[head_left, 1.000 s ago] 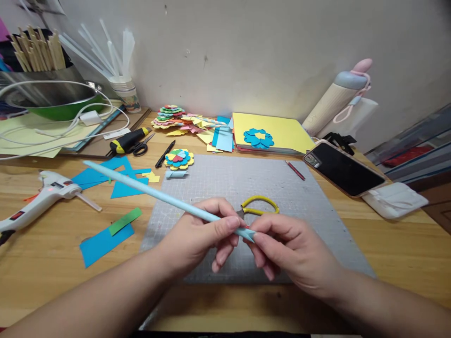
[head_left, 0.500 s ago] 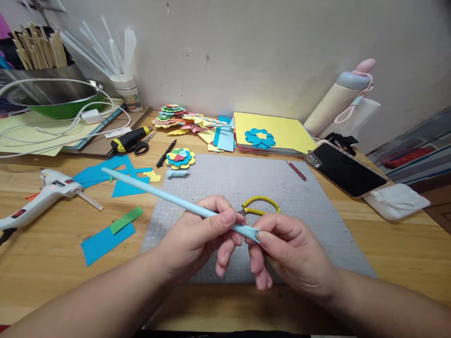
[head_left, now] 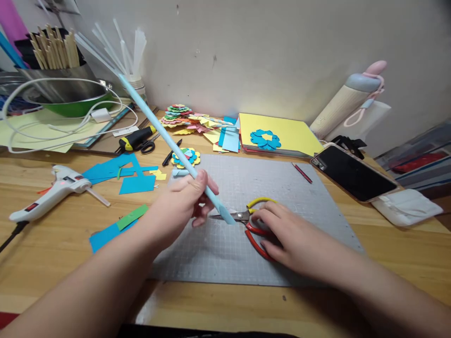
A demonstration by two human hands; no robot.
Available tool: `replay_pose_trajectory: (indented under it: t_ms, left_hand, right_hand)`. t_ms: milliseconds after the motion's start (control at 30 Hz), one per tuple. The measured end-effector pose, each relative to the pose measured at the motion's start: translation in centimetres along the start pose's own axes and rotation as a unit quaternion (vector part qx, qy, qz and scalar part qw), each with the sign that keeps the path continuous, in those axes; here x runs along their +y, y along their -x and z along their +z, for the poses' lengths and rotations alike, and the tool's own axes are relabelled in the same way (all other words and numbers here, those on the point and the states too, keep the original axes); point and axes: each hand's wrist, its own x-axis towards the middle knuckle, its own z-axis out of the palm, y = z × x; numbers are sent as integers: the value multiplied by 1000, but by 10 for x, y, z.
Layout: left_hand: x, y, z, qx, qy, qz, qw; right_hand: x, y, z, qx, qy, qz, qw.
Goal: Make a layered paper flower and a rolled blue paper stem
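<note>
The pale blue paper tube point(head_left: 178, 151) slants through the left hand point(head_left: 186, 196), pinched between thumb and fingers nearer its lower end, while the right hand point(head_left: 291, 231) lies to its right, half-curled, fingers at the handles of the scissors point(head_left: 241, 216) on the grey mat point(head_left: 218, 258); whether they grip cannot be told. Long, slender and smoothly rolled, the tube points up and leftward, its lower end a slanted tip overlapping the scissors in view
</note>
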Motion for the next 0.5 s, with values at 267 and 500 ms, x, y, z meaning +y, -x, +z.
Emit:
replay_pose_trajectory:
  t_ms: [267, 500]
  left_hand:
    - [11, -7, -11, 71, -36, 53, 995]
    - [16, -7, -14, 86, 51, 24, 995]
  right_hand:
    - [5, 1, 1, 25, 48, 23, 998]
    - [8, -1, 1, 21, 65, 31, 997]
